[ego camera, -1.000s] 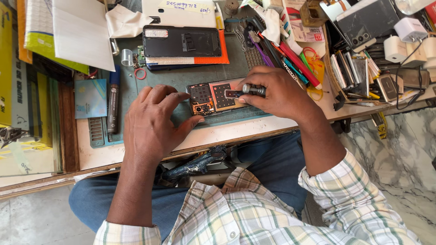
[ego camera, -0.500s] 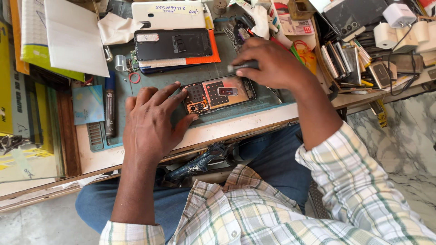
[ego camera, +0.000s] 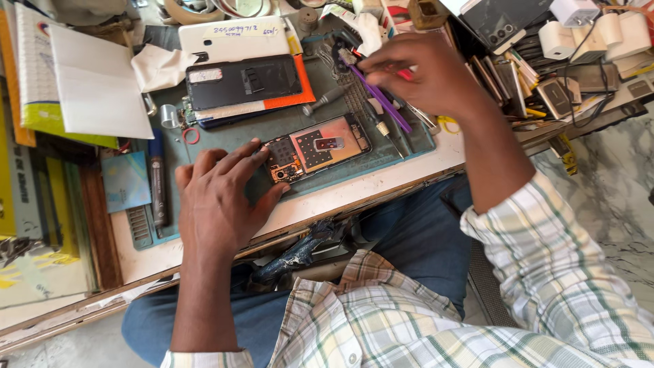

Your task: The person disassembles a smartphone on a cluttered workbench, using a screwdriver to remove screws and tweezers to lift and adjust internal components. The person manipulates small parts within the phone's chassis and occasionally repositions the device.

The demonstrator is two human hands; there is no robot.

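- Left hand (ego camera: 216, 197): fingers spread flat, tips pressing the opened phone (ego camera: 317, 148) at its left end.
- Right hand (ego camera: 426, 71): fingers pinched on a purple tool (ego camera: 381, 100), above the phone.
- Phone lies on the green mat (ego camera: 235, 129); glossy black back cover (ego camera: 243, 82) with a pale rectangular label beyond it.

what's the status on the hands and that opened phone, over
Left hand pinning the opened phone on the green mat. Right hand up at the tool pile, fingers on a purple tool. Nothing covering the phone.
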